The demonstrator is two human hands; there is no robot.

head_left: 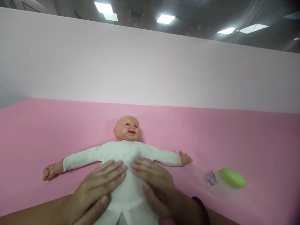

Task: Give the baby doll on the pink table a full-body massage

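1. Head view, only one: see doll [126, 187] on its back on the pink surface [70, 125], head at far end, arms flung wide. Prob. laid so to leave chest & belly reachable from both sides.
2. Find L hand [98, 187] resting flat on one side of torso, fingers together, slanting in toward midline. Find R hand [158, 179] near-mirrored on other side, w/ strip of white cloth showing btwn. Prob. paired like this for even, symmetrical contact.
3. Grip: nothing grasped by either; fingers extended, not clenched, palms down on cloth. Can't tell how hard pressed. Prob. kept flat to suit a broad, soft body.
4. Note bottle [220, 186] w/ green cap, off to R, near doll's outstretched arm but apart from it. Can't tell if upright or tipped. Prob. set aside there to stay handy yet out of R arm's way.
5. Note dark band [202, 207] on R wrist.
6. Surface: pink, smooth-looking, backed by white panel [150, 72] along far edge. Above panel: dim grey ceiling w/ bright lights [166, 19]; small coloured spots too blurred to ID.
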